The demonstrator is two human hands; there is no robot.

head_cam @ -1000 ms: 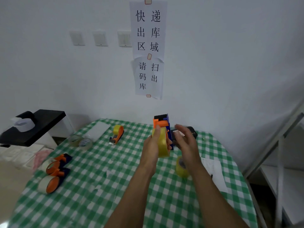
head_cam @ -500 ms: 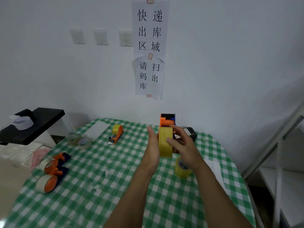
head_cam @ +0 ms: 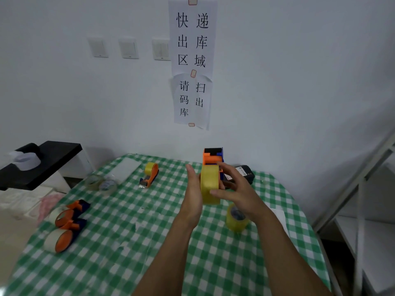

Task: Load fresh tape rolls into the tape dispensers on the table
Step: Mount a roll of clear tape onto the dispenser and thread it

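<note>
Left hand [head_cam: 192, 195], flat, pressed yellow tape roll [head_cam: 210, 181]; right hand [head_cam: 237, 189] pinched its rim. Likely light, stiff; hold sidewalls.

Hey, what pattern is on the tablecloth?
The tablecloth has a green-and-white check, seen best in the head view.

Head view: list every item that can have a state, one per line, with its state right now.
Left hand, flat against the held roll's side.
Right hand, gripping the held roll.
Held roll, yellow, off the table, against a dispenser.
Held dispenser, upright, in the air.
Spare yellow roll, loose, flat on the table.
Far dispenser, loaded, lying on the table.
Two left dispensers, loaded, lying down.
</note>
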